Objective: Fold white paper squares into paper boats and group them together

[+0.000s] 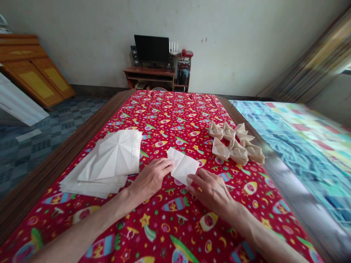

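Note:
A small folded piece of white paper [184, 166] lies on the red patterned cloth [175, 113] between my hands. My left hand [153, 175] rests at its left edge, fingers together and pressed on the paper. At its lower right corner, my right hand [210, 188] pinches the edge between thumb and fingers. Left of my hands is a stack of creased white paper sheets [113, 159], the top ones marked with folds fanning from one point. Several folded paper boat-like shapes [238, 151] stand in two rows to the right.
Beyond the table's far end, a desk [149, 72] holds a monitor [152, 50], speakers and a red telephone [187, 53]. A bed with a patchwork cover [296, 146] adjoins the right side. On the left, a wooden cabinet [38, 71] stands on the tiled floor.

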Demonstrator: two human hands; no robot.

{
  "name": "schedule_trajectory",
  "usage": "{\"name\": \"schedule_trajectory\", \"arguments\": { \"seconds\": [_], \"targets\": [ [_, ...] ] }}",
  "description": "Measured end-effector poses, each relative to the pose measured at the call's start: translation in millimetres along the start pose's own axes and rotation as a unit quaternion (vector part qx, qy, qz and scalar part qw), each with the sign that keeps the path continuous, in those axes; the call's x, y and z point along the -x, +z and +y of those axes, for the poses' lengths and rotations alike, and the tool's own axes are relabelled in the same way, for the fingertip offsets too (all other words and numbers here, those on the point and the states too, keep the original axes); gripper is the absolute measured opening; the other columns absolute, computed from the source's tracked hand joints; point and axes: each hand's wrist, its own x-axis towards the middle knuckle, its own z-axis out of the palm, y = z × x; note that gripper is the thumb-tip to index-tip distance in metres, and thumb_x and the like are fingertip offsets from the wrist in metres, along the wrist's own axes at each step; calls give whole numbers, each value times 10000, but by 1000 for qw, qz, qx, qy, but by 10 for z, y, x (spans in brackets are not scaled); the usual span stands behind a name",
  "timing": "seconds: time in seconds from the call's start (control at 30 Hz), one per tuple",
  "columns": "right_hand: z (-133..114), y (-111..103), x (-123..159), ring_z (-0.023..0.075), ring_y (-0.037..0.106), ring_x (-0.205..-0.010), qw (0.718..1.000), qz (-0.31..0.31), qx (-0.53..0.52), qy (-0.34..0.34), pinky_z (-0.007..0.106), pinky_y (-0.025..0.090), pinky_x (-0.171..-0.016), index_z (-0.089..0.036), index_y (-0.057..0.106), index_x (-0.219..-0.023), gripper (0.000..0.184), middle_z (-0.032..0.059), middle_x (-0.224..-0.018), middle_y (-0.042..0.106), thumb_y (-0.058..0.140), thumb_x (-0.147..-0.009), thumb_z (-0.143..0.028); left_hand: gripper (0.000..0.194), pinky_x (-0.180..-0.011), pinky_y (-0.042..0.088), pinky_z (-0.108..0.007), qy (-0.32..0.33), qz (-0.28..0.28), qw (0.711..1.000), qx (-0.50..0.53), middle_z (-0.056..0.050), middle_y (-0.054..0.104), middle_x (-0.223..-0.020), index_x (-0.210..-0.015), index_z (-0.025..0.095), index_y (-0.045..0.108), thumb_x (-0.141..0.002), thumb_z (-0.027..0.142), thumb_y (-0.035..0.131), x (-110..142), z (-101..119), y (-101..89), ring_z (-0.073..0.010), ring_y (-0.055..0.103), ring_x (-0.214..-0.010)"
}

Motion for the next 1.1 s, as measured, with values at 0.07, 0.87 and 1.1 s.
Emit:
{"name": "schedule_trajectory", "arguments": {
  "seconds": [0.07,0.87,1.1],
  "targets": [
    [-4,-5,-36,228,597,-852,998,13,46,-49,314,441,-681,-194,648,-986,197,91,-970,647,610,-843,-323,478,-1037,419,-381,1,-6,1000,4,-87,548,-1309,-1242,121,535,-820,-30,369,89,29,13,-203,465,-1228],
    [48,85,-200,137,612,-770,978,12,-198,-69,258,452,-724,-200,665,-863,192,34,-837,701,503,-934,-272,559,-1083,381,-415,-1,-4,999,32,-92,502,-1378,-1307,124,487,-787,-42,365,193,47,61,-197,387,-1327],
    [54,153,-292,114,564,-582,974,26,-207,83,205,380,-563,-186,644,-725,202,7,-658,646,553,-883,-272,486,-1060,421,-402,-6,29,996,84,-118,541,-1298,-1271,99,512,-822,-27,377,186,96,63,-206,437,-1256]
  ]
}}
